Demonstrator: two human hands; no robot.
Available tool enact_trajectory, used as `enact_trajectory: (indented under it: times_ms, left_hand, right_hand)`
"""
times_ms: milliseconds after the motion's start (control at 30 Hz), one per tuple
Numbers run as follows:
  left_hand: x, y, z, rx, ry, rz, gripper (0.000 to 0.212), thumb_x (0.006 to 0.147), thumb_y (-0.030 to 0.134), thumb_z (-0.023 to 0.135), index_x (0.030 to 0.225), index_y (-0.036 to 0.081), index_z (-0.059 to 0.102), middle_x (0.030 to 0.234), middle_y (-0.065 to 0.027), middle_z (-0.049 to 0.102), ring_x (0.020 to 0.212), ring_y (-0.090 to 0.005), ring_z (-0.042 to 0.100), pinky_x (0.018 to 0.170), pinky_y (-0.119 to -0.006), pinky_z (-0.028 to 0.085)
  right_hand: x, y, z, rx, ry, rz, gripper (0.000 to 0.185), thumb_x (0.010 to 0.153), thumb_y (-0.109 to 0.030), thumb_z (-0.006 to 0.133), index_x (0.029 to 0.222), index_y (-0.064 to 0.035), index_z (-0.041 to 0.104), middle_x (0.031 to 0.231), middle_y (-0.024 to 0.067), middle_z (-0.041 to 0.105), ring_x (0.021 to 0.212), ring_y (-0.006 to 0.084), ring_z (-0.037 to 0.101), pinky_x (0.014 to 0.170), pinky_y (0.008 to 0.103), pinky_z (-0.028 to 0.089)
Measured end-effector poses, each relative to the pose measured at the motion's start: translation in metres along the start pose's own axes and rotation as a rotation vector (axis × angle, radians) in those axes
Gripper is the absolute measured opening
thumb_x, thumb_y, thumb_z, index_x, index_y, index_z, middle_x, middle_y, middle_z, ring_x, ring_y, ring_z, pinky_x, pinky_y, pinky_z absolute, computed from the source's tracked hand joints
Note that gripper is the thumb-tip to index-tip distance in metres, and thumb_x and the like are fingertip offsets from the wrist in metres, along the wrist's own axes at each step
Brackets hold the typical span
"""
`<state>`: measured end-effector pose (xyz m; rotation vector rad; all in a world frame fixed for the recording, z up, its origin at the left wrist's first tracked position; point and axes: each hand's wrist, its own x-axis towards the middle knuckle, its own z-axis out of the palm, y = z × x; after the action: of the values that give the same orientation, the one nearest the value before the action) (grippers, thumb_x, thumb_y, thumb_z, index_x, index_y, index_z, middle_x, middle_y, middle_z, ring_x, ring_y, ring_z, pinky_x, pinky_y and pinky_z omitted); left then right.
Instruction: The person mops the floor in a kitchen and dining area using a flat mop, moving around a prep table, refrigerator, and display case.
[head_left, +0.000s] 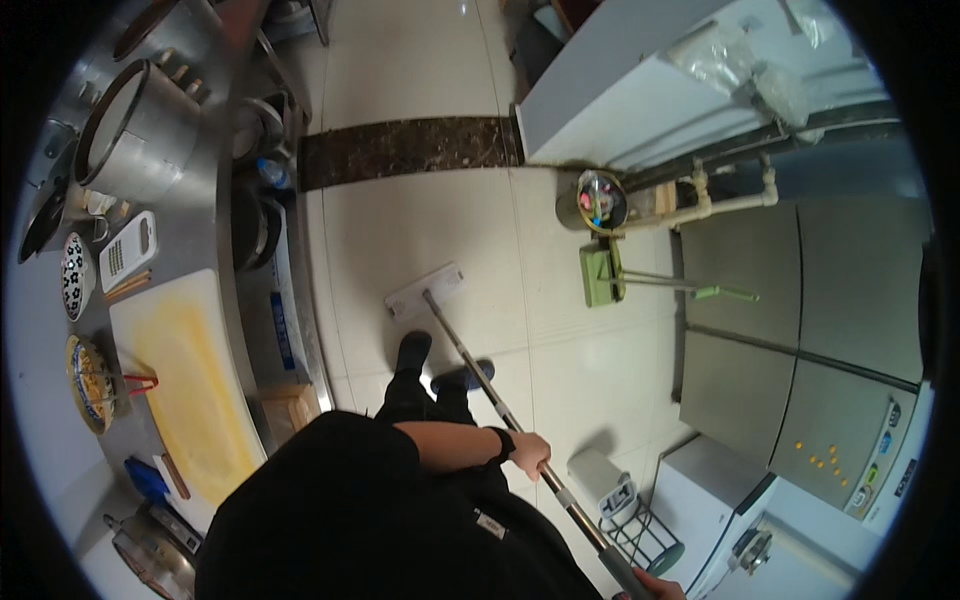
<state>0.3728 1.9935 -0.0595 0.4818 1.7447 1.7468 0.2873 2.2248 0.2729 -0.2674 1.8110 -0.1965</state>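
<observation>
A flat mop with a telescopic metal pole (472, 367) slants across the view, its white rectangular head (425, 291) resting on the pale tiled floor (420, 225) just ahead of my shoes. My left hand (529, 454) is closed around the middle of the pole, with a black band at the wrist. Lower down, at the bottom edge, my right hand (658, 586) holds the grey grip (622, 571) near the pole's upper end; part of this hand is cut off by the frame.
Left, a steel counter (202, 180) bears a stained cutting board (180, 360) and a large pot (142, 135). Right stand a full waste bin (600, 202), a green dustpan (600, 274), a steel refrigerator (739, 270) and a white bin (600, 476) beside a black wire rack (645, 532). A dark stone strip (405, 150) crosses the floor.
</observation>
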Motion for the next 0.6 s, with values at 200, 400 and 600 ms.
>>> enact_trajectory:
  times_ms: [200, 400, 600]
  left_hand:
    - [-0.100, -0.032, -0.114, 0.389, 0.406, -0.074, 0.029, 0.066, 0.026, 0.072, 0.078, 0.000, 0.070, 0.075, -0.0221, 0.067, 0.074, -0.0418, 0.065, 0.069, -0.051, 0.050]
    - [-0.276, -0.144, -0.218, 0.563, 0.884, -0.815, 0.028, 0.090, 0.020, 0.069, 0.116, 0.010, 0.068, 0.140, -0.0192, 0.050, 0.139, -0.0392, 0.038, 0.105, -0.057, 0.044]
    - [-0.349, -0.137, -0.222, 0.343, 1.056, -0.951, 0.031, 0.093, 0.011, 0.065, 0.124, 0.014, 0.066, 0.153, -0.0178, 0.037, 0.148, -0.0376, 0.027, 0.118, -0.054, 0.031]
  right_hand:
    - [0.075, -0.116, 0.000, -0.084, 0.006, -0.146, 0.072, 0.084, -0.008, 0.075, 0.150, -0.0103, 0.047, 0.072, -0.0025, 0.055, 0.058, 0.0057, 0.050, 0.052, 0.0238, 0.043]
    - [0.167, -0.252, 0.054, -0.081, -0.126, -0.254, 0.075, 0.086, -0.019, 0.071, 0.155, -0.0202, 0.041, 0.063, -0.0015, 0.054, 0.048, 0.0072, 0.050, 0.042, 0.0242, 0.041]
    - [0.248, -0.287, 0.121, -0.109, -0.112, -0.398, 0.080, 0.084, -0.015, 0.070, 0.156, -0.0209, 0.037, 0.070, -0.0023, 0.053, 0.049, 0.0071, 0.050, 0.040, 0.0244, 0.039]
